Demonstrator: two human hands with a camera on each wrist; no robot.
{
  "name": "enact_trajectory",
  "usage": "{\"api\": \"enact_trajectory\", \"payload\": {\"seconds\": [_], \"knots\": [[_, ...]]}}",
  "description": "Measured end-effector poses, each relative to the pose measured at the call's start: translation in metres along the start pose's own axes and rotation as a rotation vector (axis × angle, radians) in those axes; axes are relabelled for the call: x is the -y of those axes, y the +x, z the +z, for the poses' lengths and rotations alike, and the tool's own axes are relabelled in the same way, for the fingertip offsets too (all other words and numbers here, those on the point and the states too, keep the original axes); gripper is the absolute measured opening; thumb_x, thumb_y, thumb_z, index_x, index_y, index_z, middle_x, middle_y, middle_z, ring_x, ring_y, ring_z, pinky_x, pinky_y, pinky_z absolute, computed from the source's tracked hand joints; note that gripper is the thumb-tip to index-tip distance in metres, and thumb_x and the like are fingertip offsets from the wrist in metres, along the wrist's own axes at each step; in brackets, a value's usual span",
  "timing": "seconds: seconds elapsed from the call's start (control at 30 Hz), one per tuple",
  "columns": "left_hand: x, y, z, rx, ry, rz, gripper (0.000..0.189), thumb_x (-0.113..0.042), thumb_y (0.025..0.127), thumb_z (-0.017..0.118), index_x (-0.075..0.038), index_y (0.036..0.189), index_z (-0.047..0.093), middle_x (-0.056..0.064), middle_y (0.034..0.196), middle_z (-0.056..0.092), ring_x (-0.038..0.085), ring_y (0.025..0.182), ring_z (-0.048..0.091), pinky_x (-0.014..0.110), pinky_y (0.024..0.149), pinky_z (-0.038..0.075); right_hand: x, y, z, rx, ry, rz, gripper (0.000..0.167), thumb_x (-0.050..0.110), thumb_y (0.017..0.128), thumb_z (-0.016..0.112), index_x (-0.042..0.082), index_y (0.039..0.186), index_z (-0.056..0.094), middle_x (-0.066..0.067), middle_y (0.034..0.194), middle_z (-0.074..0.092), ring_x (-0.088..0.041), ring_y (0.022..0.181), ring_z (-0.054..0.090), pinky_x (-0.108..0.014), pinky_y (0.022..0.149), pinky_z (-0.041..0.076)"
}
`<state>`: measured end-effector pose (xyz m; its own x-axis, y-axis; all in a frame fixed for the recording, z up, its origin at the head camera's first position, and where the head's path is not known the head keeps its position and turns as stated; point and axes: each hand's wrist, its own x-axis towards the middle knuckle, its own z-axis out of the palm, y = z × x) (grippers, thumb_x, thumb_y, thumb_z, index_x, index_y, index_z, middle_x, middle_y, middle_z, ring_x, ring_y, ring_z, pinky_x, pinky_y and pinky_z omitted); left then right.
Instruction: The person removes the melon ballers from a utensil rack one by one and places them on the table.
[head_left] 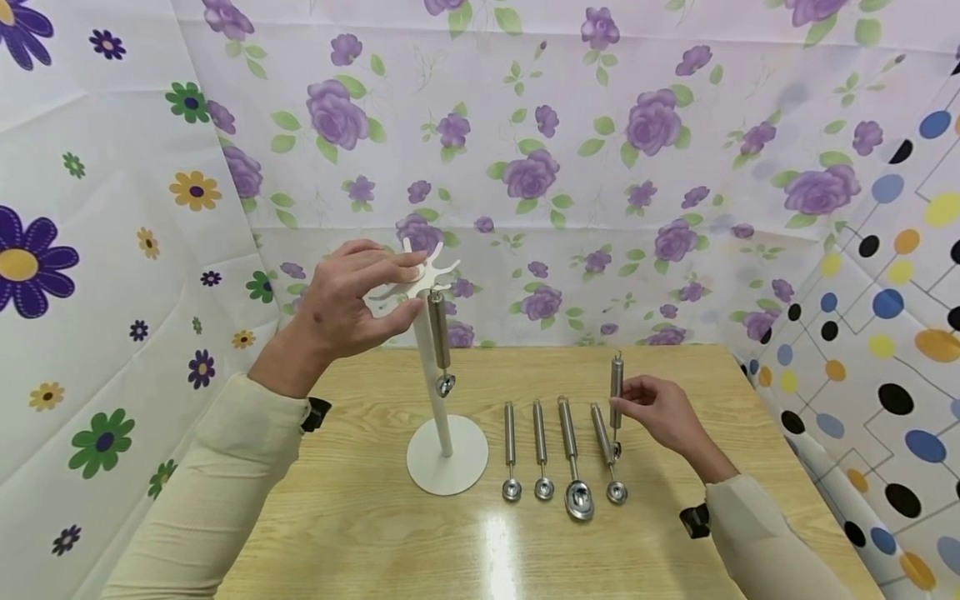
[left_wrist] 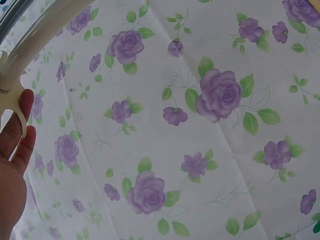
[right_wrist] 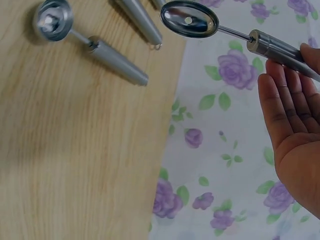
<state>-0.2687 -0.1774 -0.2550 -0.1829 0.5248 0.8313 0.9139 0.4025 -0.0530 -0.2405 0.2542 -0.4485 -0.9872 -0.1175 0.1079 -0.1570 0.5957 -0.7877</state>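
Observation:
My left hand (head_left: 352, 296) grips the hooked top of a white utensil stand (head_left: 444, 400), fingers over the top and thumb below. In the left wrist view, its fingertips (left_wrist: 22, 145) show beside a curved hook (left_wrist: 19, 112). From one hook hangs a steel-handled melon baller (head_left: 439, 333), head down. At the right, my right hand (head_left: 663, 408) pinches another melon baller (head_left: 617, 387) by its handle, upright with its head down. The right wrist view shows that head as an oval scoop (right_wrist: 189, 20) with a small hole.
Several scoops lie in a row on the wooden table (head_left: 360, 517) between stand and right hand: small round-headed ones (head_left: 511, 450) (head_left: 539, 446) (head_left: 604, 442) and a bigger oval-headed scoop (head_left: 570, 442). Flowered cloth (head_left: 480, 167) hangs behind; a dotted cloth (head_left: 892, 358) is at the right.

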Motion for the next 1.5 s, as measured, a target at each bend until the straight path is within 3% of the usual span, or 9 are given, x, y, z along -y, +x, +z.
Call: {"api": "enact_trajectory", "payload": {"seconds": [0.87,1.23,1.5], "knots": [[-0.002,0.001,-0.001,0.008,0.001,-0.02,0.053,-0.048,0.099,0.053,0.0,0.096,0.075,0.015,0.108,0.074,0.029,0.084,0.072,0.053,0.091,0.048,-0.06,-0.015,0.002,0.015,-0.06,0.117,0.032,0.027,0.093,0.073,-0.001,0.107,0.067,-0.007,0.094,0.068,-0.017,0.082,0.062,-0.028,0.065,0.052],[-0.001,-0.001,0.001,-0.008,-0.004,-0.025,0.054,-0.049,0.099,0.053,0.0,0.095,0.074,0.015,0.107,0.074,0.03,0.083,0.071,0.052,0.091,0.047,-0.078,-0.016,0.007,0.016,-0.034,0.153,0.033,0.025,0.093,0.073,-0.004,0.107,0.068,-0.009,0.093,0.069,-0.017,0.08,0.064,-0.027,0.063,0.052],[0.0,-0.001,0.001,-0.002,0.005,-0.022,0.054,-0.049,0.099,0.052,0.0,0.095,0.075,0.015,0.107,0.074,0.029,0.083,0.071,0.051,0.092,0.048,-0.094,-0.014,0.01,0.021,-0.023,0.201,0.029,0.021,0.093,0.072,-0.004,0.105,0.068,-0.008,0.09,0.069,-0.024,0.08,0.067,-0.03,0.064,0.055]]}}
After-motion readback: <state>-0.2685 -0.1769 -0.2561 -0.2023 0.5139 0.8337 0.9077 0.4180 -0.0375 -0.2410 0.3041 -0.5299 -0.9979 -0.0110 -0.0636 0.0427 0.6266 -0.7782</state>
